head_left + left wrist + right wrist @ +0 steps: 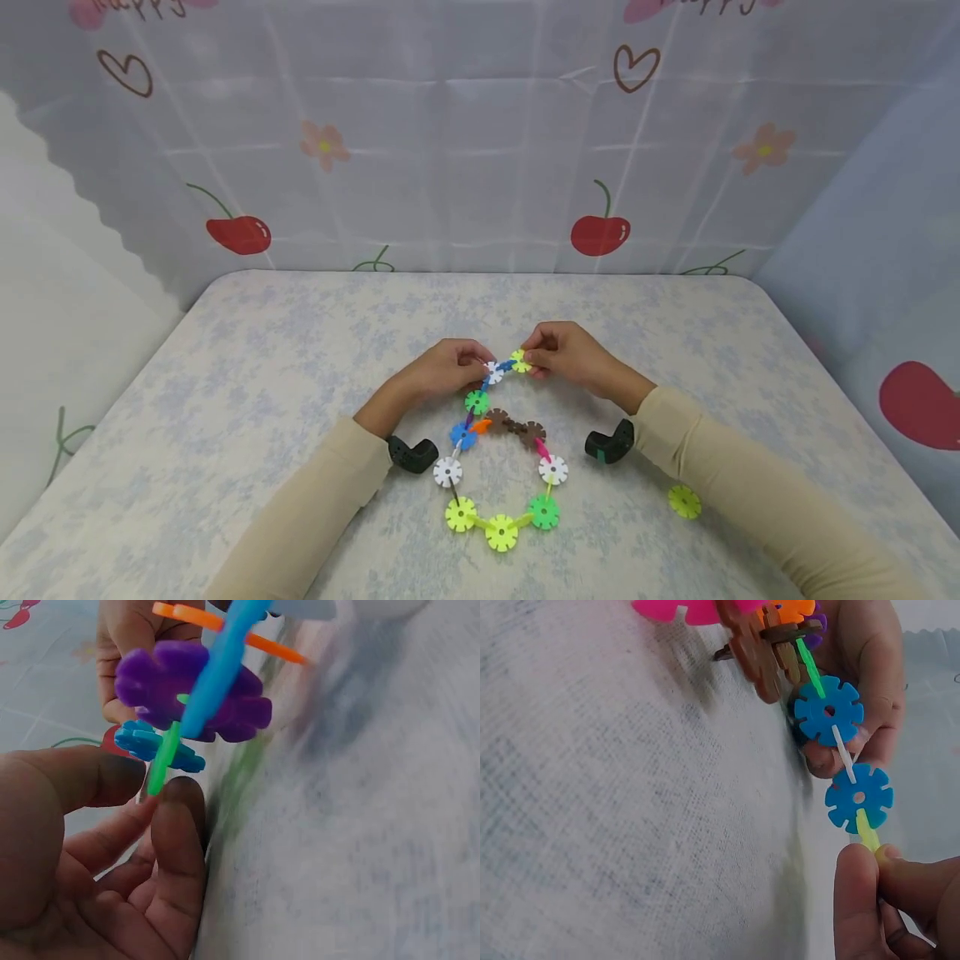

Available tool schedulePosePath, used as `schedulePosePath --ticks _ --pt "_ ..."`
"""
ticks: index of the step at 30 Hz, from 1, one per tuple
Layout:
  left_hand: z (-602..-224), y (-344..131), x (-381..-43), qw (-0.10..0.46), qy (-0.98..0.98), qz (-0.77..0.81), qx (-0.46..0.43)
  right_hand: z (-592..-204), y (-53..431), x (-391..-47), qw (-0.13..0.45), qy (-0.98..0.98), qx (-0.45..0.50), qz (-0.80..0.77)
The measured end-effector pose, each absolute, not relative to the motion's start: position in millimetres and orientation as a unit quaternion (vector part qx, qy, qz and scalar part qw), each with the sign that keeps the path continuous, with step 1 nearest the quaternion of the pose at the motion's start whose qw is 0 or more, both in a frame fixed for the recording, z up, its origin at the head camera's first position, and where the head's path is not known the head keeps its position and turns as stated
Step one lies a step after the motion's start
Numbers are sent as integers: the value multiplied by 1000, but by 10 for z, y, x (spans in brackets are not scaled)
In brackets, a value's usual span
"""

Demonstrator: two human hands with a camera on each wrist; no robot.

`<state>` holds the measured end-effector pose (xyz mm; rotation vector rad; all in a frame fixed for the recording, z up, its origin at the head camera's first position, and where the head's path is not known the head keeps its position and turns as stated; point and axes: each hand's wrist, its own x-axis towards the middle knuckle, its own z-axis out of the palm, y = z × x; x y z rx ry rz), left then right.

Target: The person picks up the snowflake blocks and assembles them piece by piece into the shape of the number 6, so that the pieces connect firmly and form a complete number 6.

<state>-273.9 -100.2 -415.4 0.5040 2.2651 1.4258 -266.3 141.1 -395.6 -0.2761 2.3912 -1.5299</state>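
Several notched plastic flower discs are joined edge to edge in a chain that forms a ring, with a branch rising from its upper left. My left hand [452, 367] pinches the branch near its white disc [493, 372]; the exact contact is partly hidden. My right hand [572, 357] pinches the yellow-green disc [520, 361] at the branch's end between thumb and finger. Between these two discs sits a blue disc [859, 798]. Below the left hand are a green disc [477, 402], a purple disc [157, 690] and another blue disc [463, 436].
On the patterned tablecloth [337, 317], the ring's lower part holds a yellow disc [501, 533] and a green disc [544, 512]. A loose yellow-green disc [684, 502] lies beside the right sleeve [750, 492]. Black wrist devices show at the left cuff [371, 454] and right cuff.
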Motion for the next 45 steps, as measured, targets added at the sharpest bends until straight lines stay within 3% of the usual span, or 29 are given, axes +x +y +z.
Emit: schedulePosePath --ticks 12,21,37,45 --pt "-4129 -950 -2768 197 825 468 247 -3966 1538 -2627 179 826 -122 -520" --pt "-4151 -982 -2773 218 811 489 237 -3874 1963 -2493 160 863 -90 -471" --pt "-4145 -1049 -2744 222 809 494 227 -3972 3131 -1753 132 899 -41 -415" --pt "-4137 -1094 -2724 220 812 495 215 -4060 3351 -1535 130 908 -74 -391"
